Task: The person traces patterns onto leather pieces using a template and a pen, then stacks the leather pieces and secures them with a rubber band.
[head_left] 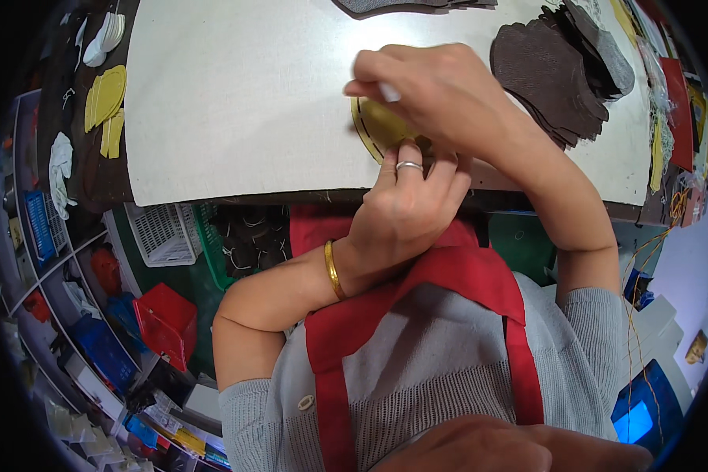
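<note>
A yellow curved piece (376, 124) with a black dashed line along its left edge lies near the front edge of the white tabletop. My left hand (407, 193), with a silver ring and a gold bangle, presses its bent fingers on the near part of this piece and hides some of it. Above the piece my right hand (440, 86) is closed, fingers curled together. A short whitish tip (389, 92) shows at its fingers; what it belongs to is hidden. My right hand and wrist cover the piece's right side.
Dark brown cut pieces (539, 79) are stacked at the right of the white tabletop (228, 102), with grey ones beside them. More grey pieces (401, 6) lie at the far edge. Yellow pieces (106, 98) sit at the left. Below stand a white basket (161, 236) and a red bin (167, 322).
</note>
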The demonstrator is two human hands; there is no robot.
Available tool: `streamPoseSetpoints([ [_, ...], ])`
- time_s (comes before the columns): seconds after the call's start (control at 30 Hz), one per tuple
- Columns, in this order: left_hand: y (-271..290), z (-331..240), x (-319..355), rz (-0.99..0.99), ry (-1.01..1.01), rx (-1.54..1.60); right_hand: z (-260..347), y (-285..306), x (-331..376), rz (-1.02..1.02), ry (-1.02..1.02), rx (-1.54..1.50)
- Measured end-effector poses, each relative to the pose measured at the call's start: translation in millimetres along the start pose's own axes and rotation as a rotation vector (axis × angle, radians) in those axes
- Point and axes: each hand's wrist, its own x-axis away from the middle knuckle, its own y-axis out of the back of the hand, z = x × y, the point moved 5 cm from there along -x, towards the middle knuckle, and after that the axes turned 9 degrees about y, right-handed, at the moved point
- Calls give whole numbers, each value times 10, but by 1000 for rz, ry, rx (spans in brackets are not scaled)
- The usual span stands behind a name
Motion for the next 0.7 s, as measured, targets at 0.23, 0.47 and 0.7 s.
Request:
streamPoseSetpoints([
  [0.23,9,-80,-72,24,10,-92,-282,293,583,-142,-409,-354],
  [0.47,-21,-96,-117,132,10,-71,-123,274,684,-95,-297,30],
  [0.7,-67,-84,-130,161,-4,-36,-31,532,1294,-106,-339,47],
])
